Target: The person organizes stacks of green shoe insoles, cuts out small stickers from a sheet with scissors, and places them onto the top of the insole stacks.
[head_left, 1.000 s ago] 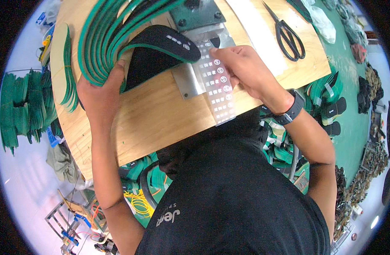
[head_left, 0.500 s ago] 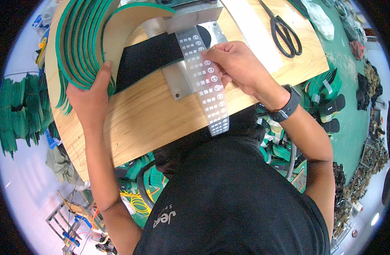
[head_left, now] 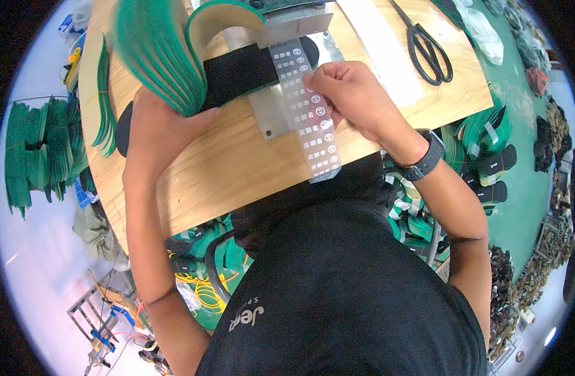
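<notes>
My right hand [head_left: 353,94] pinches the side of a clear strip [head_left: 312,128] printed with repeated white marks. The strip runs from under a metal plate [head_left: 297,28], across a black insole [head_left: 237,74], and past the table's near edge. My left hand [head_left: 159,135] is spread beside the insole, thumb stretched right. Against it, in the crook of thumb and palm, rests the lower end of a curved stack of green-edged insoles [head_left: 165,56], partly blurred. That stack hides some left fingertips. One tan-faced insole [head_left: 218,15] arches off its right side.
Black-handled scissors [head_left: 428,53] lie at the far right of the wooden table [head_left: 218,169], near a white strip [head_left: 381,56]. Several curved insoles [head_left: 102,94] stand at its left edge. Green bundles [head_left: 40,156] hang left; more insoles [head_left: 491,169] lie right, below table height.
My left thumb has come off the stack and swung right, and the stack has shifted right and blurred. The strip's loose end has drawn up a little. My right hand keeps its pinch.
</notes>
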Demonstrator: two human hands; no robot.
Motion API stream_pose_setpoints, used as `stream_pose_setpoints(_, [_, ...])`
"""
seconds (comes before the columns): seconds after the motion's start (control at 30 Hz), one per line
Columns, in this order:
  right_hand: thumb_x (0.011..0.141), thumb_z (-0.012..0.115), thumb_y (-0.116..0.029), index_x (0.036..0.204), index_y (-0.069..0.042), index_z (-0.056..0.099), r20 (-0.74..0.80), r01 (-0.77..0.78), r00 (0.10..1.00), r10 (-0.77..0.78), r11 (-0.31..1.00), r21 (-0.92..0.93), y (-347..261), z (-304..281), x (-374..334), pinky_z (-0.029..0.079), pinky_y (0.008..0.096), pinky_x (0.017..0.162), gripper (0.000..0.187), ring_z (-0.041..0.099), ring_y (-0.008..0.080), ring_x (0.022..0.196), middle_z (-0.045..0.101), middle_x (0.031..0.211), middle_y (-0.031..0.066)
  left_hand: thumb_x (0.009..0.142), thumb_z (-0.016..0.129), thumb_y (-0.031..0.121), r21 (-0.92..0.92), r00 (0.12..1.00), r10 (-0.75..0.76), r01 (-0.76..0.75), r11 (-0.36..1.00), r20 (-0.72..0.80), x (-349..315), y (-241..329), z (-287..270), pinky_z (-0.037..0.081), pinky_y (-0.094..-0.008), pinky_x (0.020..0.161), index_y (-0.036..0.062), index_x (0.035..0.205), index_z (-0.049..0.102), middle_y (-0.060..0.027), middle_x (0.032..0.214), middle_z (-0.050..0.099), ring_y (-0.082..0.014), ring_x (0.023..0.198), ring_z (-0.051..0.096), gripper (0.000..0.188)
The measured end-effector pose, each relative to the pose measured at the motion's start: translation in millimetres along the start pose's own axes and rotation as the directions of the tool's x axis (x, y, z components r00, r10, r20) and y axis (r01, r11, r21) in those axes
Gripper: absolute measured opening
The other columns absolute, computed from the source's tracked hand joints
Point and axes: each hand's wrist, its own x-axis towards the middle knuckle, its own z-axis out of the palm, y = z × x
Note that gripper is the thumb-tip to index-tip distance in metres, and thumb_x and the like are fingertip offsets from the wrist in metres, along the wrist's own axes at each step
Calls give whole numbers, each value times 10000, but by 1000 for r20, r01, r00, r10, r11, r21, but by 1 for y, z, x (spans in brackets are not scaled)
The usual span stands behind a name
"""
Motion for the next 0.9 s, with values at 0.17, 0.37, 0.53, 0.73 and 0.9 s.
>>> stream_pose_setpoints(0.17, [905,575,-163,789,33,590,-159,92,986,-53,965,244,6,-12,-8,518,239,493,229,624,129,582,604,672,64,604,806,278,122,999,35,-35,992,4,2,-4,-2,481,-433,768,61,959,640,-168,897,640,-369,850,595,448])
stream_pose_setpoints(0.37, [925,568,-160,859,25,580,-218,131,976,-22,855,502,16,-30,-10,547,255,529,197,663,171,647,623,734,89,659,745,248,173,997,33,-44,984,67,7,-6,-9,497,-414,698,63,923,646,-167,846,650,-361,779,612,336])
stream_pose_setpoints(0.53, [929,561,-166,851,23,588,-212,131,977,-33,874,468,11,-24,-6,509,235,496,207,628,138,593,626,709,79,674,689,177,-94,970,-241,241,966,14,4,-2,-13,499,-355,665,31,913,624,-150,752,649,-298,683,625,287])
stream_pose_setpoints(0.73, [914,586,-207,765,-1,615,-35,-8,999,14,988,153,-2,-7,0,487,207,464,255,593,84,535,616,643,39,676,699,145,-305,921,-339,272,913,-193,-3,-15,-17,483,-294,709,-15,945,617,-92,787,663,-138,732,606,324])
stream_pose_setpoints(0.9, [896,595,-222,741,14,630,19,-108,994,109,993,-36,-7,-10,9,484,241,408,285,584,124,479,615,615,74,671,722,119,-452,899,-302,136,882,-317,-14,-36,-15,475,-277,770,-24,976,626,-75,914,667,-121,811,601,350])
